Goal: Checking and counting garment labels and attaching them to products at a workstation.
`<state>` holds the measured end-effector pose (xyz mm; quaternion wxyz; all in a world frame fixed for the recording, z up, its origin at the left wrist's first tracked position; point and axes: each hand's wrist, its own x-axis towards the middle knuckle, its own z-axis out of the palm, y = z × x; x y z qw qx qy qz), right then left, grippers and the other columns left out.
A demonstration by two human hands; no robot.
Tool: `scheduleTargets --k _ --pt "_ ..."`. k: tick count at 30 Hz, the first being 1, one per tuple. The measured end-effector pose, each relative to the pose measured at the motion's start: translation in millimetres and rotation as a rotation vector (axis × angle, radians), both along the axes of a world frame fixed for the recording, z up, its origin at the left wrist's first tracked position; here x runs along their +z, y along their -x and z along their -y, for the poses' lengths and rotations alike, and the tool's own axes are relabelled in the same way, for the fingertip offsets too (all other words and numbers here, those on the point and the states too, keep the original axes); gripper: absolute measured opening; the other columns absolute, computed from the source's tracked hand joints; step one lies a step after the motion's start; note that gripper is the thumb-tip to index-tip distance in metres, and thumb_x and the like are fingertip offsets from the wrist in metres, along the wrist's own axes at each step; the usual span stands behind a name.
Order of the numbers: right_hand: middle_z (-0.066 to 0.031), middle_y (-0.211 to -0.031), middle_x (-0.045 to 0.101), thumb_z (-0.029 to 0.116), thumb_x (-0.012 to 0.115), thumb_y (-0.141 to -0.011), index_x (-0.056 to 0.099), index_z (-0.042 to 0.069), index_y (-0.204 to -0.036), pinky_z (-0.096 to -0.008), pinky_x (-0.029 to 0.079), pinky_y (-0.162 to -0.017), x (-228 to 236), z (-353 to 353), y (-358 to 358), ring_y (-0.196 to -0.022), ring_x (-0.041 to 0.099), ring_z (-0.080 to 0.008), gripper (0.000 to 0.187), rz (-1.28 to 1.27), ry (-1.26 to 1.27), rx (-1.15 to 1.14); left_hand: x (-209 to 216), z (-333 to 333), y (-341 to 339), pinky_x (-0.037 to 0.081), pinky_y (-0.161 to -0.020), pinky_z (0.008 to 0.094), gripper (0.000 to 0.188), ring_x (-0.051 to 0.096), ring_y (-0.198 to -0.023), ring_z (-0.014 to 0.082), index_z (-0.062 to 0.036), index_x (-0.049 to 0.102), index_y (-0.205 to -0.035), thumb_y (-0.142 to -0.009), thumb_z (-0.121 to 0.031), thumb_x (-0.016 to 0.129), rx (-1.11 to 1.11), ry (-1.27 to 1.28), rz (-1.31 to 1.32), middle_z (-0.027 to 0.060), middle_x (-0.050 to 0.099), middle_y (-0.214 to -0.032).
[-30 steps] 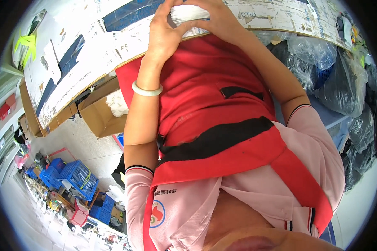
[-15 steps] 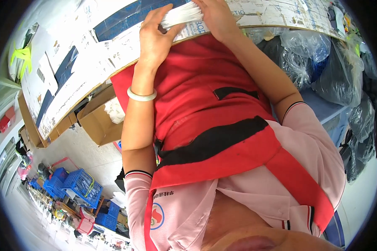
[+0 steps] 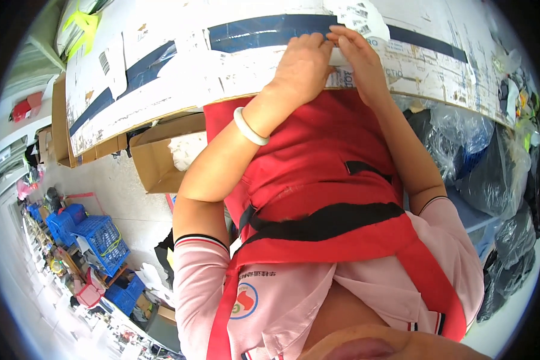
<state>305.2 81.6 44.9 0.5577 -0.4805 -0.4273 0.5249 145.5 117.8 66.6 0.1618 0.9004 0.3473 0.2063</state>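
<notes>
My left hand (image 3: 303, 67), with a pale bracelet on its wrist, is closed with its fingers curled over the cardboard-covered tabletop (image 3: 180, 81). Close beside it, my right hand (image 3: 366, 69) has its fingers bent round the other side of a bundle of thin white strips (image 3: 339, 57). Only a small part of the bundle shows between the hands; my fingers cover the rest. Just beyond my fingertips lies a white sheet with small printed marks (image 3: 360, 18). Dark blue tape (image 3: 270, 33) runs across the cardboard behind my left hand.
An open cardboard box (image 3: 156, 159) stands below the table at the left. Clear plastic bags with dark contents (image 3: 480, 174) are heaped at the right. Blue plastic crates (image 3: 102, 243) stand on the floor at the lower left. Neon yellow material (image 3: 81, 27) lies at the far left.
Both hands have shifted right and come closer together in the picture. The white strips, fanned out in plain sight before, are now mostly covered. The whole view has also shifted.
</notes>
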Motion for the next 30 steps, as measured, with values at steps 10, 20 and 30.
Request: scheduleTargets --k 10,20,30 --pt "-0.0033 -0.107 0.068 0.022 0.062 -0.097 0.068 0.005 -0.114 -0.0253 0.047 -0.091 18 -53 -3 -0.101 0.061 -0.0108 0.025 0.210 0.021 -0.006 -2 8 49 0.047 -0.089 0.0437 0.041 0.058 -0.102 0.0354 0.0007 0.064 -0.114 -0.076 -0.010 0.075 0.140 0.098 0.267 0.0158 0.062 -0.109" --pt "-0.0056 -0.135 0.057 0.023 0.056 -0.097 0.060 0.012 -0.128 -0.0378 0.043 -0.107 -18 -155 74 -0.121 0.055 -0.0271 0.033 1.214 -0.738 0.218 -17 17 60 0.046 -0.089 0.0440 0.043 0.056 -0.099 0.0361 0.0007 0.062 -0.114 -0.073 -0.005 0.075 0.176 0.094 0.328 0.0167 0.059 -0.107" --pt "-0.0023 -0.125 0.064 0.020 0.056 -0.097 0.067 0.014 -0.120 -0.0337 0.045 -0.101 -9 -170 62 -0.114 0.058 -0.0207 0.026 1.176 -0.624 0.362 -17 15 62 0.044 -0.086 0.0424 0.044 0.055 -0.098 0.0329 -0.0002 0.061 -0.115 -0.074 -0.006 0.074 0.172 0.102 0.312 0.0143 0.058 -0.106"
